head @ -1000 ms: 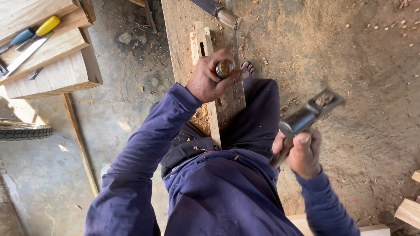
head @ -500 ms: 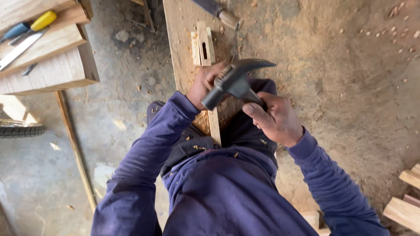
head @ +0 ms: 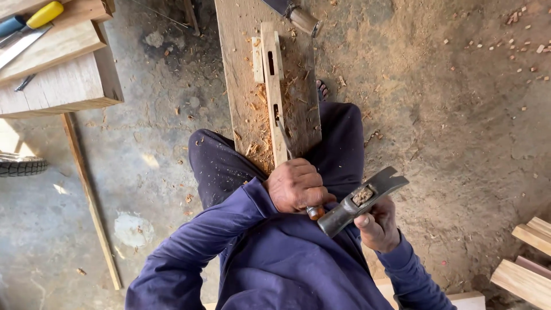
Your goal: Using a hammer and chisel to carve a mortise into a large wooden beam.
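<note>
I sit astride a long wooden plank (head: 241, 69) that lies on the ground. A narrow wooden strip (head: 274, 86) with cut slots lies along it, with shavings around it. My left hand (head: 295, 186) is wrapped around a chisel (head: 287, 143) whose blade slants into a slot in the strip; its brown handle end (head: 314, 212) pokes out below my fist. My right hand (head: 379, 224) grips a steel claw hammer (head: 361, 198), its head just right of the chisel handle end.
A stack of boards (head: 57, 74) at the upper left carries saws with yellow and blue handles (head: 34, 17). Another tool (head: 298, 17) lies at the plank's far end. A thin stick (head: 92, 201) lies on the concrete. Wood offcuts (head: 528, 258) sit at the lower right. A tyre (head: 20, 165) at the left edge.
The hammer swung from out at the right onto the chisel, then drew back towards me. My left hand and the chisel have shifted down the strip, nearer my body.
</note>
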